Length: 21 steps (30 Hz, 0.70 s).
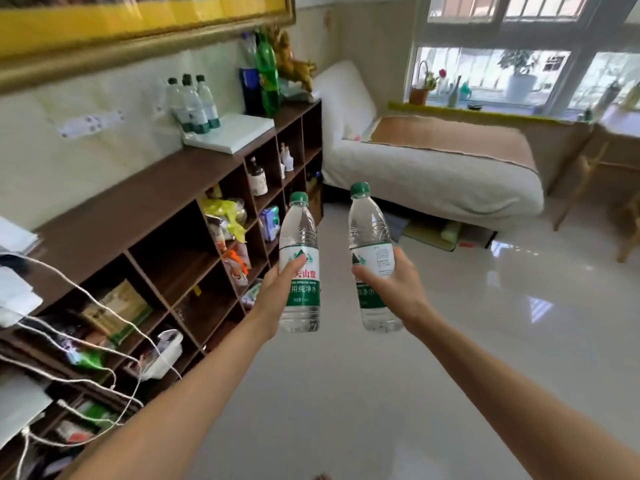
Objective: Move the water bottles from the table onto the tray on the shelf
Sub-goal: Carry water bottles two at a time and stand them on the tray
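We see both arms stretched forward over the pale floor point(450, 341), each hand carrying one water bottle upright in the air.

Left hand point(277, 289): fingers wrapped around the left bottle point(299, 261) at its label, thumb lying across the front of the label. Green cap on, clear water inside.

Right hand point(391, 285): grasping the right bottle point(372, 247) at the label, thumb on the near left side, fingers behind. This bottle tilts slightly to the left at the top. The two bottles are near each other but apart.

On the left runs a dark wooden shelf point(138, 202) with open compartments holding packets and small bottles. On its top, farther along, sits a white tray point(235, 133). Three bottles point(194, 105) with dark caps already stand together on the tray's far left part. Beyond the tray stands a tall green bottle point(266, 74).

Far right we note a bed point(433, 168) below a window point(519, 46). White cords point(86, 306) hang across the near left compartments.
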Available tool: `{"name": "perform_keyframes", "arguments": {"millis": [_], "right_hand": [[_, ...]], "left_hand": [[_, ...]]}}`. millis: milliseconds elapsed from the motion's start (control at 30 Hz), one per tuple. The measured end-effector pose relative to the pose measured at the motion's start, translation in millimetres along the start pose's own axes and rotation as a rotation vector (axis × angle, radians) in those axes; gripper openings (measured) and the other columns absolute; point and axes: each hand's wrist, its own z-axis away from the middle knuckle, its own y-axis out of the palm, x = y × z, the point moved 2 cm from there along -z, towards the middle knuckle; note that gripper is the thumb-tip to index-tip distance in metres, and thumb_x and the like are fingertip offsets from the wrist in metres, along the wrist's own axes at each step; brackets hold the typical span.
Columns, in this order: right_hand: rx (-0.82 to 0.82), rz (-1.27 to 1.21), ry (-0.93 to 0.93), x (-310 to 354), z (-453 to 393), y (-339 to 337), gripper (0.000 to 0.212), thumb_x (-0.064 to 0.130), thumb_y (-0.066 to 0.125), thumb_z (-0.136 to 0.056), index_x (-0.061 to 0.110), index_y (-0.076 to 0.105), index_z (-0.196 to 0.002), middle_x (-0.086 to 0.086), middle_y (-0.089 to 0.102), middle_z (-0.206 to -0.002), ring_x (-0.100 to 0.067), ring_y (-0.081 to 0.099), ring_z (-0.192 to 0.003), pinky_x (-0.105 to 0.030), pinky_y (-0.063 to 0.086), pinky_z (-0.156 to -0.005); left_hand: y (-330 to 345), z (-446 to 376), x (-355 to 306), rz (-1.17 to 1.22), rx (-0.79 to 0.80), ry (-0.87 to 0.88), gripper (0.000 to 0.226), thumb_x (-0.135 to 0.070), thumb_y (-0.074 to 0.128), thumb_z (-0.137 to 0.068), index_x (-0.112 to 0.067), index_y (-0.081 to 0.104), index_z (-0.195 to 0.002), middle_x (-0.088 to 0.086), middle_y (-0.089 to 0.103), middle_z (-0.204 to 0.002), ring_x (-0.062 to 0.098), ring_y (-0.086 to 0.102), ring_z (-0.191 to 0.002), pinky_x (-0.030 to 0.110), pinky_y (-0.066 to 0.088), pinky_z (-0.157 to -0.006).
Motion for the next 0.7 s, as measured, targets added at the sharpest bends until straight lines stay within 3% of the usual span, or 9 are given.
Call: {"name": "perform_keyframes", "arguments": {"millis": [200,367,500,633,700], "right_hand": [[0.026,-0.052,0.017,17,-152,8,0.040,0.027,0.078,-0.074,0.021,0.053,-0.105,0.003,0.065,-0.098,-0.013,0.065,-0.090,-0.028,0.055,-0.074],[0.099,-0.054,-0.017,13,-288,20,0.040,0.029,0.077,-0.074,0.022,0.054,-0.106,0.001,0.065,-0.101,-0.014,0.065,-0.092,-0.033,0.056,-0.080],[0.184,-0.096,-0.008,10,-397,31,0.043,0.029,0.078,-0.074,0.020,0.055,-0.109,0.001,0.067,-0.101,-0.015,0.066,-0.090,-0.030,0.054,-0.075],[0.301,-0.081,-0.032,29,-497,42,0.044,0.027,0.077,-0.077,0.016,0.052,-0.112,0.000,0.065,-0.101,-0.013,0.065,-0.088,-0.023,0.050,-0.066],[0.353,-0.066,-0.046,37,-541,53,0.045,0.029,0.076,-0.077,0.018,0.052,-0.112,0.000,0.065,-0.102,-0.015,0.065,-0.090,-0.028,0.053,-0.072]], "left_hand": [[22,-129,-56,0.001,-0.037,0.038,0.044,-0.037,0.064,-0.086,-0.015,0.057,-0.124,0.014,0.071,-0.098,0.029,0.069,-0.085,0.039,0.054,-0.076],[39,-237,-87,-0.039,-0.086,0.065,0.035,-0.031,0.060,-0.091,-0.015,0.057,-0.122,0.012,0.071,-0.100,0.021,0.069,-0.080,0.026,0.057,-0.061],[51,-321,-110,-0.041,-0.188,0.122,0.030,-0.028,0.058,-0.093,-0.017,0.059,-0.120,0.009,0.071,-0.100,0.017,0.068,-0.079,0.019,0.056,-0.058],[52,-396,-145,-0.009,-0.330,0.151,0.029,-0.032,0.058,-0.092,-0.018,0.060,-0.118,0.008,0.070,-0.095,0.019,0.068,-0.078,0.024,0.056,-0.060],[45,-429,-157,0.013,-0.402,0.151,0.033,-0.032,0.058,-0.092,-0.016,0.059,-0.120,0.008,0.071,-0.093,0.020,0.069,-0.076,0.026,0.054,-0.059]]}}
